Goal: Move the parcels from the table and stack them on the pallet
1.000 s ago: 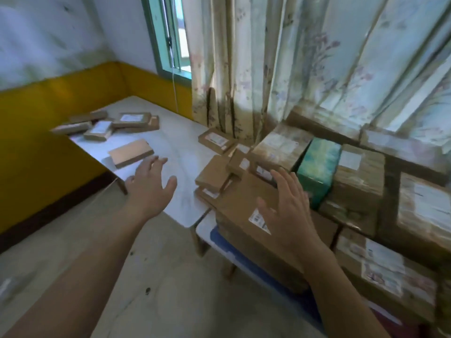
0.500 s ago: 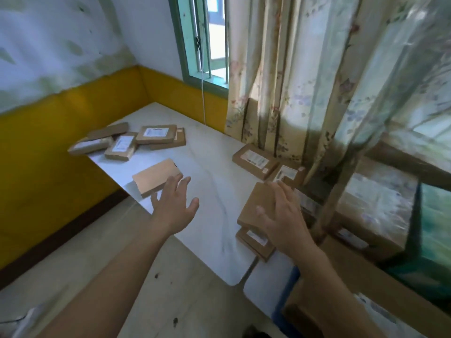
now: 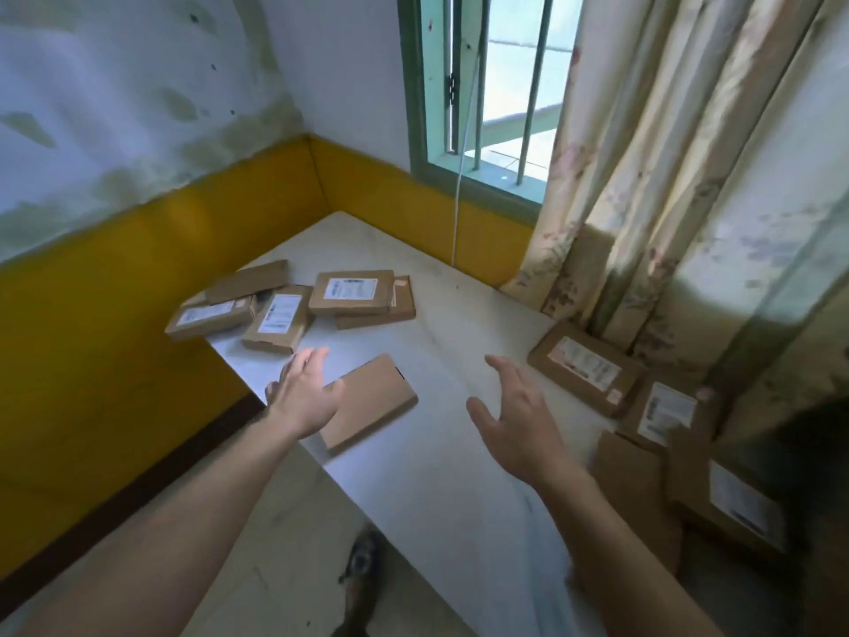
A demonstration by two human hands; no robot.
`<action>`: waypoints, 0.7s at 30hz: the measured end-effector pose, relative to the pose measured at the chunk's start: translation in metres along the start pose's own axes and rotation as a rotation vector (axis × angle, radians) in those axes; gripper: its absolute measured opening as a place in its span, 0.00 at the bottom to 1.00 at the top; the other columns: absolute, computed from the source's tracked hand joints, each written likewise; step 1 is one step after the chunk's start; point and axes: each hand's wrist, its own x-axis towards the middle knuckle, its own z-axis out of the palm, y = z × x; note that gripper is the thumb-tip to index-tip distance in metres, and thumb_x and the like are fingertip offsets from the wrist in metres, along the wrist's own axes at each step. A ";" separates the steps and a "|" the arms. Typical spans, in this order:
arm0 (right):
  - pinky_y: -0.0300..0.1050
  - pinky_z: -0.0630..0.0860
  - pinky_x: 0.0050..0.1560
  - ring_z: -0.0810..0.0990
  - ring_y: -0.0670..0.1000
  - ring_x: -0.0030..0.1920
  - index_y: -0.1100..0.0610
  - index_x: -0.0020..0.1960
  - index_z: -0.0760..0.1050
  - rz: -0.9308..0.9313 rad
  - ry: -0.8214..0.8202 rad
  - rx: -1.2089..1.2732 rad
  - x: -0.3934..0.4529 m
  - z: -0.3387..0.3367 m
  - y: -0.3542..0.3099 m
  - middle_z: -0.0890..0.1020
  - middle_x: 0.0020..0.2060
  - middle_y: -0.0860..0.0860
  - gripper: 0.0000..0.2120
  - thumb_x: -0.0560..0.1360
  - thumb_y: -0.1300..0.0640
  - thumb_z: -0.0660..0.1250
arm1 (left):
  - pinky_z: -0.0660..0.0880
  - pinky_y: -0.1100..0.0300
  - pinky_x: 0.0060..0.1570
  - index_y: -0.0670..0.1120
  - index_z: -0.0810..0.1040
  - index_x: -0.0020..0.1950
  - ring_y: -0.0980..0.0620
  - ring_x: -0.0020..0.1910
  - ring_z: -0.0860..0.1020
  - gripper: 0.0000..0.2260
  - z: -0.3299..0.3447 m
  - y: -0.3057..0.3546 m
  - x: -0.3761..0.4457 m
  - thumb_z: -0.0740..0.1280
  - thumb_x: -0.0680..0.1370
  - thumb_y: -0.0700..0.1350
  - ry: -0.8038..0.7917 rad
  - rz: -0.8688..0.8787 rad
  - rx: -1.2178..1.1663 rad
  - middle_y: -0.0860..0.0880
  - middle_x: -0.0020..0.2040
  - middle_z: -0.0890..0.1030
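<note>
A plain flat cardboard parcel (image 3: 374,404) lies near the left front edge of the white table (image 3: 441,342). My left hand (image 3: 305,393) hovers open over its left end, fingers spread; I cannot tell if it touches. My right hand (image 3: 514,420) is open above bare tabletop to the parcel's right, holding nothing. Several labelled parcels (image 3: 294,301) lie in a loose heap at the table's far left. More labelled parcels (image 3: 585,365) lie along the right side by the curtain. The pallet is out of view.
Yellow-and-white walls enclose the table corner. A barred green-framed window (image 3: 482,108) with a hanging cord is behind it, and a floral curtain (image 3: 689,177) hangs at right. Bare floor (image 3: 275,544) lies on the left below the table edge; a foot shows at the bottom.
The view has swung left, away from the stacked boxes to the table. Both hands have moved forward over the tabletop; the left now reaches the plain parcel, the right left the right-hand parcels.
</note>
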 end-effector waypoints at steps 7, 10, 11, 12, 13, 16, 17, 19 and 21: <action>0.48 0.63 0.73 0.66 0.57 0.76 0.59 0.80 0.59 0.299 -0.311 -0.004 0.137 0.172 -0.017 0.67 0.77 0.57 0.32 0.81 0.50 0.66 | 0.71 0.49 0.67 0.45 0.55 0.80 0.36 0.70 0.72 0.32 0.072 -0.092 0.103 0.59 0.80 0.57 -0.482 -0.361 -0.175 0.36 0.72 0.71; 0.49 0.66 0.72 0.69 0.59 0.74 0.60 0.79 0.61 0.422 -0.333 0.013 0.160 0.203 -0.012 0.69 0.74 0.58 0.34 0.78 0.51 0.69 | 0.76 0.44 0.65 0.48 0.52 0.79 0.35 0.67 0.76 0.38 0.091 -0.100 0.130 0.61 0.75 0.61 -0.627 -0.425 -0.307 0.38 0.69 0.76; 0.50 0.67 0.72 0.69 0.59 0.73 0.60 0.78 0.62 0.457 -0.337 0.050 0.165 0.209 -0.009 0.71 0.73 0.57 0.35 0.77 0.51 0.70 | 0.75 0.45 0.66 0.48 0.52 0.79 0.35 0.67 0.76 0.37 0.091 -0.096 0.137 0.62 0.75 0.61 -0.635 -0.415 -0.321 0.39 0.69 0.76; 0.51 0.67 0.73 0.70 0.59 0.73 0.59 0.78 0.62 0.493 -0.327 0.099 0.167 0.213 -0.007 0.71 0.72 0.57 0.37 0.75 0.50 0.71 | 0.74 0.47 0.66 0.48 0.53 0.78 0.35 0.67 0.75 0.35 0.090 -0.090 0.144 0.63 0.77 0.60 -0.614 -0.395 -0.323 0.39 0.69 0.76; 0.52 0.67 0.73 0.70 0.59 0.73 0.58 0.79 0.61 0.543 -0.295 0.156 0.169 0.217 -0.002 0.71 0.72 0.57 0.39 0.73 0.49 0.72 | 0.72 0.47 0.66 0.48 0.54 0.77 0.36 0.66 0.74 0.32 0.088 -0.084 0.150 0.63 0.79 0.58 -0.570 -0.379 -0.325 0.39 0.68 0.75; 0.54 0.74 0.68 0.78 0.57 0.64 0.55 0.77 0.67 0.681 -0.086 0.299 0.173 0.214 0.006 0.78 0.65 0.59 0.42 0.67 0.40 0.72 | 0.70 0.49 0.64 0.47 0.59 0.75 0.37 0.66 0.73 0.26 0.075 -0.063 0.167 0.62 0.81 0.53 -0.425 -0.370 -0.424 0.38 0.68 0.72; 0.52 0.78 0.62 0.82 0.55 0.58 0.54 0.73 0.73 0.696 -0.001 0.368 0.173 0.205 0.003 0.82 0.59 0.58 0.39 0.66 0.38 0.70 | 0.69 0.49 0.65 0.47 0.61 0.75 0.38 0.67 0.73 0.25 0.071 -0.056 0.173 0.61 0.81 0.54 -0.365 -0.351 -0.477 0.39 0.69 0.72; 0.48 0.79 0.53 0.85 0.52 0.49 0.52 0.61 0.80 0.689 0.167 0.481 0.171 0.178 -0.013 0.86 0.49 0.53 0.23 0.72 0.40 0.68 | 0.70 0.48 0.64 0.45 0.70 0.70 0.38 0.65 0.74 0.21 0.057 -0.034 0.181 0.57 0.83 0.57 -0.270 -0.313 -0.613 0.40 0.67 0.75; 0.48 0.76 0.52 0.82 0.50 0.49 0.50 0.53 0.79 0.642 0.402 0.570 0.163 0.142 -0.029 0.84 0.47 0.51 0.12 0.77 0.43 0.64 | 0.75 0.48 0.59 0.49 0.77 0.57 0.40 0.58 0.78 0.22 0.042 -0.008 0.184 0.53 0.82 0.63 -0.231 -0.250 -0.831 0.41 0.58 0.80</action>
